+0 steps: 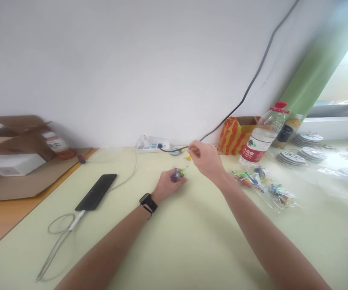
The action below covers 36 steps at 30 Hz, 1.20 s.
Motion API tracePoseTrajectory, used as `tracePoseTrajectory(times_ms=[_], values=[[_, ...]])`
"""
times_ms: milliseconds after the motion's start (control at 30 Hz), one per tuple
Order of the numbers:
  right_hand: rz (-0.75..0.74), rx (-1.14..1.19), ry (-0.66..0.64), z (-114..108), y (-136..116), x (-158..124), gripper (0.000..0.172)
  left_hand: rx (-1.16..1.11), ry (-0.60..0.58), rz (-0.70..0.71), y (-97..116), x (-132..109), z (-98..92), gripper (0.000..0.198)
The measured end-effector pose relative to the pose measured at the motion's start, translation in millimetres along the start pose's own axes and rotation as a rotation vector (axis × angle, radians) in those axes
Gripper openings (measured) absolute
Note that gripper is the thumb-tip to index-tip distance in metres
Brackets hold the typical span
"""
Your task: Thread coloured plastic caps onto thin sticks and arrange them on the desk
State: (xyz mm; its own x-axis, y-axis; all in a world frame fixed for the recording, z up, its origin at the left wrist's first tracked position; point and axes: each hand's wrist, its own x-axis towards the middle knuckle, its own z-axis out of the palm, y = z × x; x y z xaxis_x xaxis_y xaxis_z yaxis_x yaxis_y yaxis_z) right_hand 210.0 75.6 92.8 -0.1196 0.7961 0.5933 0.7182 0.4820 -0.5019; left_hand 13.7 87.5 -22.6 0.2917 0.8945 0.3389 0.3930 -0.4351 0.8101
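My left hand, with a black watch on its wrist, is closed round a small bunch of coloured pieces just above the pale green table. My right hand is raised slightly beyond it, pinching a tiny yellow piece between its fingertips. Another small yellow bit hangs between the two hands; a fine thread may join them, but I cannot make it out.
Clear bags of coloured pieces lie right of my hands, beside a water bottle and a striped bag. A black phone on a cable lies left. A power strip sits by the wall; cardboard boxes far left.
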Motion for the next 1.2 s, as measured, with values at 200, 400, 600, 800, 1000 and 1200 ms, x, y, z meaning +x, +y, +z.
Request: tracePoseTrajectory(times_ms=[200,400,600,800,1000,1200], values=[[-0.021,-0.159,-0.134,0,-1,-3,0.020,0.088,0.018,0.028,-1,-1,-0.3,0.030],[-0.096,-0.268,-0.169,-5,-3,-4,0.029,0.133,0.015,0.049,2,-1,-1.2,0.027],[-0.044,-0.125,-0.201,-7,-3,-3,0.021,0.086,-0.031,0.031,6,-1,-2.4,0.028],[-0.042,-0.052,-0.154,-9,1,-2,0.004,0.063,-0.082,0.019,8,-1,-3.3,0.028],[-0.086,0.032,-0.067,-12,11,2,0.013,-0.228,-0.130,-0.057,9,2,-5.6,0.045],[-0.094,0.210,-0.190,-21,31,7,0.014,-0.393,-0.188,-0.194,14,8,-18.0,0.055]])
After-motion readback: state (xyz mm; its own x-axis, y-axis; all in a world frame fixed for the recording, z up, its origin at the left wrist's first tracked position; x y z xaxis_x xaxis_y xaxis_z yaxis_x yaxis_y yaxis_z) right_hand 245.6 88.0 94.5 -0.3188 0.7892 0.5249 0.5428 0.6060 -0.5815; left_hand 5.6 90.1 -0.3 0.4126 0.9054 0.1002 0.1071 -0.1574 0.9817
